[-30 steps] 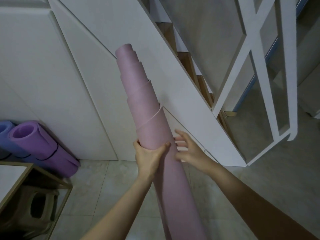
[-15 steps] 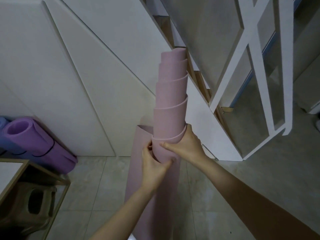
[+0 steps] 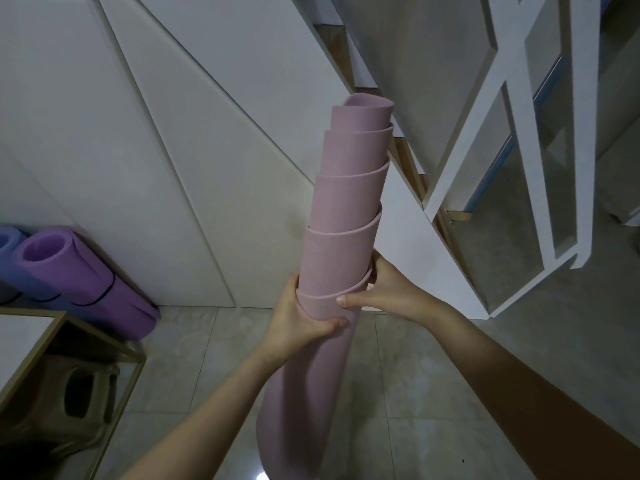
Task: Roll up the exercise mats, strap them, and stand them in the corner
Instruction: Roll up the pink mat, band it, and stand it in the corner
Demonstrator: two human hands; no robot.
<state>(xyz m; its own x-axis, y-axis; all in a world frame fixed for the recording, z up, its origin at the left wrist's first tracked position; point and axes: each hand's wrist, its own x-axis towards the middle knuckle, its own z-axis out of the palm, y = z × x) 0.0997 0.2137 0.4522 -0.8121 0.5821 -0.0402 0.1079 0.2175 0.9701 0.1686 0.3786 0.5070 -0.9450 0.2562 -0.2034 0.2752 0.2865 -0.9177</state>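
A pink exercise mat [image 3: 343, 216] stands upright in front of me, rolled unevenly so its inner layers stick out above like a telescope. My left hand [image 3: 298, 323] grips the roll from the left, thumb across its front. My right hand [image 3: 384, 292] holds it from the right, thumb pressed on the outer layer's edge. A purple rolled mat [image 3: 86, 282] with a dark strap leans at the wall on the left, and a blue rolled mat [image 3: 10, 258] sits beside it at the frame's edge.
White slanted panels [image 3: 207, 133] of the under-stair cupboard rise behind the mat. A white stair railing [image 3: 512, 98] stands at the right. A gold-framed table [image 3: 52, 327] with a stool [image 3: 69, 400] under it is at the lower left. The floor is grey tile [image 3: 415, 393].
The pink mat swung from leaning left to nearly upright. My right hand, open beside it a second ago, now holds the roll; the loose outer flap is wrapped back in.
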